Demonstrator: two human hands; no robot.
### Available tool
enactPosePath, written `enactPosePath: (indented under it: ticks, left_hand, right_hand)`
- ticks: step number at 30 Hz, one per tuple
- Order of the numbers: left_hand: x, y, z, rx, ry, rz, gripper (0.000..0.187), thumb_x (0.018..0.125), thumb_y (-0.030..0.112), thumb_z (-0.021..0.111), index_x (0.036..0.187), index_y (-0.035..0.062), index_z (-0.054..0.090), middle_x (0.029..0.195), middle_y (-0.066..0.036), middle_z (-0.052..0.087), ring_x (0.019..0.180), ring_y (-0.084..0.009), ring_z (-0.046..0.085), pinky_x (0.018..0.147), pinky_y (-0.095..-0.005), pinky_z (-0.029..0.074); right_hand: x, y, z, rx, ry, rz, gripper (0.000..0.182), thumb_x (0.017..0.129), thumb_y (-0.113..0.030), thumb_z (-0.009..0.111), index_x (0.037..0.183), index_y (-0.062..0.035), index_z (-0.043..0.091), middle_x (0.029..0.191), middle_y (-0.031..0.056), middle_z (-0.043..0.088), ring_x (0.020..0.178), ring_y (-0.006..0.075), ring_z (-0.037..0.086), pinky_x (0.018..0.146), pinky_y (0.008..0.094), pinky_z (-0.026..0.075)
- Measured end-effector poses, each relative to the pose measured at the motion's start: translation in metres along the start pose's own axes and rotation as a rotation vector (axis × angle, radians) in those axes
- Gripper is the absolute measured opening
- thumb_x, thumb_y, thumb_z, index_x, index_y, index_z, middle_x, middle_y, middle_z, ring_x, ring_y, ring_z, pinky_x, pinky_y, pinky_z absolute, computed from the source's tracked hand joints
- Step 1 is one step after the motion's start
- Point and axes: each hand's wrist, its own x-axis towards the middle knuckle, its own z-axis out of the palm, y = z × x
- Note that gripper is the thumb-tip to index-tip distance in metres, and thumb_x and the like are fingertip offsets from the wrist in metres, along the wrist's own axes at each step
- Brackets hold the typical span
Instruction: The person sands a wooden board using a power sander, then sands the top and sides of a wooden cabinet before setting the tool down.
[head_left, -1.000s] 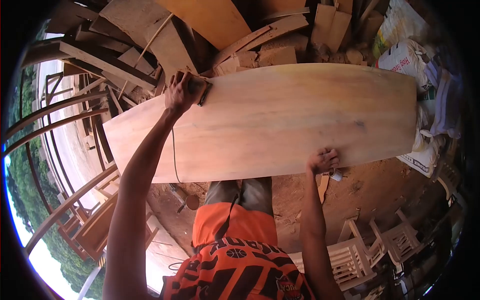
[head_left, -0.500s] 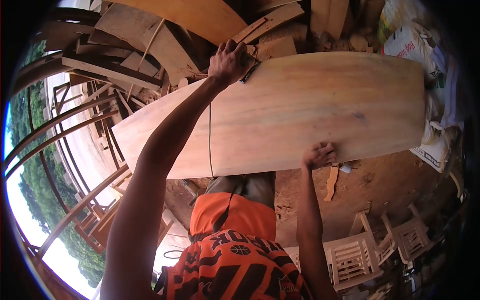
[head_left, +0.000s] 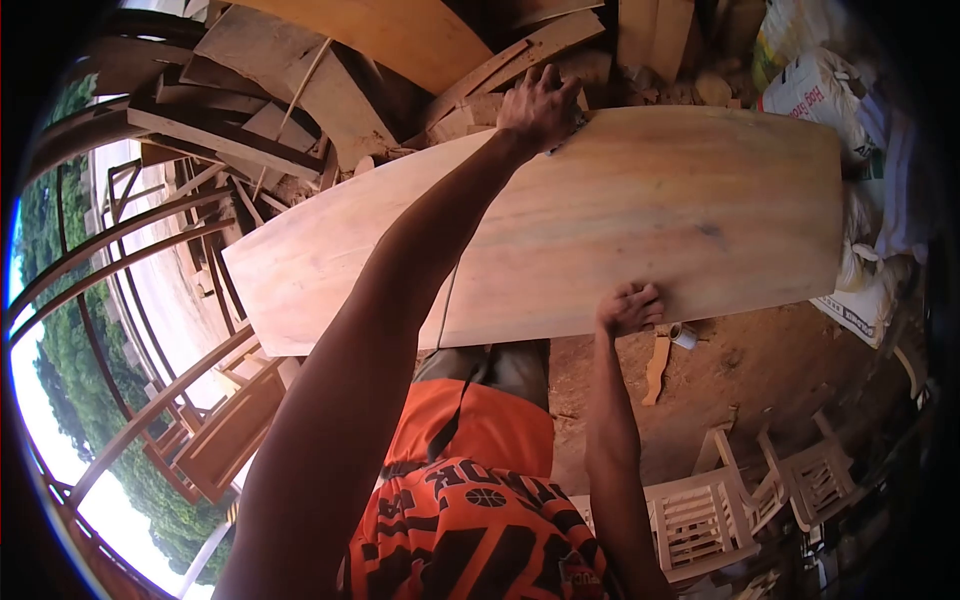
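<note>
A long pale wooden panel [head_left: 640, 200] with curved long edges lies across in front of me. At its far edge, my left hand [head_left: 540, 105] is closed over a small tool that looks like a sander; the hand hides most of it, leaving only a bit of dark edge. A thin dark cord [head_left: 449, 305] crosses the panel and passes under my left forearm. My right hand [head_left: 630, 308] has its fingers curled on the panel at the near edge, right of my body.
Wood offcuts and planks [head_left: 330, 105] are piled beyond the panel. White printed sacks [head_left: 815, 95] stand at the right. On the dirt floor are a small can [head_left: 684, 336] and a shaped wood piece [head_left: 656, 370]. Slatted wooden furniture [head_left: 705, 520] is at lower right, wooden frames [head_left: 235, 430] at left.
My left hand has slid to the right along the panel's far edge with the tool. The cord has shifted right and now slants. My right hand stays at nearly the same spot.
</note>
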Motion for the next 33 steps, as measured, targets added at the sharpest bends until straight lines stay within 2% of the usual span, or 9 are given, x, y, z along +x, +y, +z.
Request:
enactPosePath:
  ticks: [2,6,17,21,22,24,33]
  left_hand:
    - [0.0,0.002,0.006,0.022,0.068,0.016,0.038,0.09,0.034,0.072,0.123,0.0183,0.064,0.139,-0.015,0.06,0.13,-0.0406,0.058,0.092,-0.0596,0.059]
    - [-0.008,-0.01,0.005,-0.009,0.053,0.007,0.038,0.089,0.034,0.073,0.123,0.0182,0.064,0.138,-0.015,0.06,0.13,-0.0411,0.058,0.091,-0.0592,0.059]
    - [-0.045,-0.084,-0.019,0.045,0.191,-0.047,0.036,0.089,0.036,0.077,0.119,0.0176,0.068,0.116,-0.015,0.064,0.112,-0.0399,0.067,0.08,-0.0552,0.062]
    - [-0.061,-0.11,-0.031,0.022,0.169,-0.096,0.038,0.087,0.038,0.079,0.117,0.0174,0.066,0.112,-0.016,0.064,0.112,-0.0404,0.067,0.076,-0.0551,0.062]
    - [-0.064,-0.113,-0.036,0.018,0.171,-0.101,0.038,0.087,0.038,0.079,0.117,0.0174,0.066,0.112,-0.016,0.064,0.112,-0.0404,0.067,0.076,-0.0551,0.062]
    - [-0.072,-0.121,-0.043,0.025,0.081,-0.153,0.032,0.093,0.038,0.071,0.116,0.017,0.065,0.12,-0.015,0.063,0.116,-0.0398,0.064,0.081,-0.0551,0.061]
    - [-0.116,-0.174,-0.056,0.058,0.126,-0.185,0.038,0.091,0.041,0.076,0.119,0.0186,0.063,0.118,-0.013,0.061,0.116,-0.0396,0.063,0.08,-0.0556,0.061]
  right_hand:
    - [0.001,0.001,0.0,0.016,-0.076,0.04,0.028,0.096,-0.036,0.05,0.113,-0.0143,0.056,0.113,0.0176,0.052,0.11,0.039,0.051,0.087,0.053,0.041]
    - [-0.001,0.003,0.002,0.035,-0.099,0.061,0.03,0.096,-0.037,0.049,0.115,-0.0133,0.054,0.117,0.0185,0.051,0.114,0.0396,0.049,0.09,0.0552,0.042]
    - [-0.001,0.005,0.007,0.046,-0.064,0.049,0.034,0.096,-0.04,0.047,0.118,-0.014,0.053,0.119,0.0177,0.048,0.114,0.039,0.047,0.092,0.0559,0.041]
    - [0.0,0.004,0.007,0.02,-0.093,0.065,0.033,0.096,-0.039,0.049,0.118,-0.0143,0.054,0.119,0.0171,0.048,0.114,0.0387,0.048,0.092,0.0555,0.04]
    - [0.0,0.004,0.008,0.003,-0.043,0.051,0.032,0.096,-0.039,0.047,0.115,-0.0144,0.055,0.117,0.0165,0.049,0.113,0.0378,0.048,0.091,0.0542,0.04]
    - [0.0,0.003,0.008,-0.011,0.005,0.03,0.031,0.096,-0.038,0.046,0.113,-0.0146,0.056,0.115,0.016,0.05,0.112,0.0369,0.049,0.09,0.0529,0.041]
    - [-0.001,0.005,0.009,0.019,-0.016,0.044,0.039,0.093,-0.039,0.048,0.12,-0.0129,0.059,0.118,0.0168,0.051,0.111,0.0378,0.051,0.092,0.0539,0.041]
